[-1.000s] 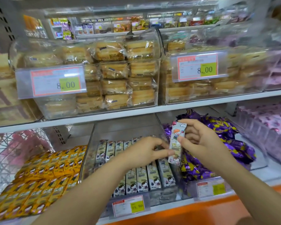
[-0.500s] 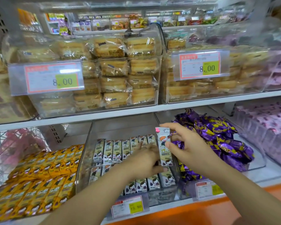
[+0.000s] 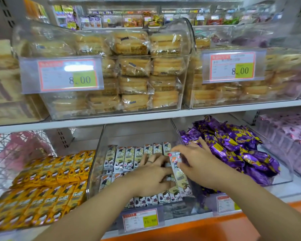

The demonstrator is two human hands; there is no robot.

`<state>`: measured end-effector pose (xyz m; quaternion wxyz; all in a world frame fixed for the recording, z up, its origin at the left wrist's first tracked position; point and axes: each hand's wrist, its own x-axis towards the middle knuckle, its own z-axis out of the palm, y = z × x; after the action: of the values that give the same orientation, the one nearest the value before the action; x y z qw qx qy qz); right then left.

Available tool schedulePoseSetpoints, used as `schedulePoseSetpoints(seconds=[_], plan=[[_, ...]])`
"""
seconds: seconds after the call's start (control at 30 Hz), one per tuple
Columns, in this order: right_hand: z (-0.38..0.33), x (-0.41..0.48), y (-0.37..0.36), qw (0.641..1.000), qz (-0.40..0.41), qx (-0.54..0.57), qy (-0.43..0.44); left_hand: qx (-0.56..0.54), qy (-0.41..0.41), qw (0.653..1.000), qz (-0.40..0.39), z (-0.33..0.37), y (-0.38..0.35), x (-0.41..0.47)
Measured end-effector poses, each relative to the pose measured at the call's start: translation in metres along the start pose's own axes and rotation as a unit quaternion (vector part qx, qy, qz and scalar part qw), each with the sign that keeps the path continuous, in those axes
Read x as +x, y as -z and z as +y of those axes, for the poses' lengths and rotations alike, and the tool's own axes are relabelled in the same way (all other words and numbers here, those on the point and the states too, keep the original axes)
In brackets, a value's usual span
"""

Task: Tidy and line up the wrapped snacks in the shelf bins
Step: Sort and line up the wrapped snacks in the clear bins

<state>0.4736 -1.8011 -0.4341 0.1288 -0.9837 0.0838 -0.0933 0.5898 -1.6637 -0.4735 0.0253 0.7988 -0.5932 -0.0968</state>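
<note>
The right hand (image 3: 200, 165) is closed in a pinch on a slim white wrapped snack bar with a cartoon print (image 3: 178, 171), thumb on one side and fingers on the other. The bar is held tilted, with its lower end reaching down among the front packets at the right side of the clear plastic middle bin (image 3: 98, 159). The left hand (image 3: 152, 173) is laid flat, fingers stretched and slightly spread, on the rows of matching white snack bars (image 3: 127, 158) inside that bin, just beside the held bar. The back row is stood side by side; the nearer rows are partly hidden by the hands. Loose purple foil-wrapped sweets (image 3: 233, 150) are heaped in the bin to the right, and yellow packets (image 3: 50, 186) are laid in rows to the left.

The step in hand is judged to be the slotting of this bar into the right end of a row. For the next move, a gap would need to be held by the left hand. The bar would then be turned to match its neighbours and pressed down level, without the adjacent packets being knocked askew.
</note>
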Motion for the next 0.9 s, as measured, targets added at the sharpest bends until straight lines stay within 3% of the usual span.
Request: schedulePoseSetpoints(seconds=[0.2, 0.4, 0.53, 0.9], plan=[[-0.002, 0.000, -0.006, 0.989, -0.042, -0.139, -0.037, -0.018, 0.000, 1.000, 0.002, -0.001, -0.005, -0.002], [0.002, 0.001, -0.004, 0.970, -0.058, -0.235, -0.015, -0.046, 0.002, 0.999, 0.011, 0.001, -0.008, -0.008], [-0.003, -0.004, -0.016, 0.944, -0.088, -0.319, 0.001, -0.120, 0.041, 0.992, 0.018, 0.003, -0.004, -0.014], [-0.019, -0.014, -0.024, 0.891, -0.167, -0.417, 0.070, 0.011, 0.021, 1.000, -0.015, 0.004, -0.003, -0.012]])
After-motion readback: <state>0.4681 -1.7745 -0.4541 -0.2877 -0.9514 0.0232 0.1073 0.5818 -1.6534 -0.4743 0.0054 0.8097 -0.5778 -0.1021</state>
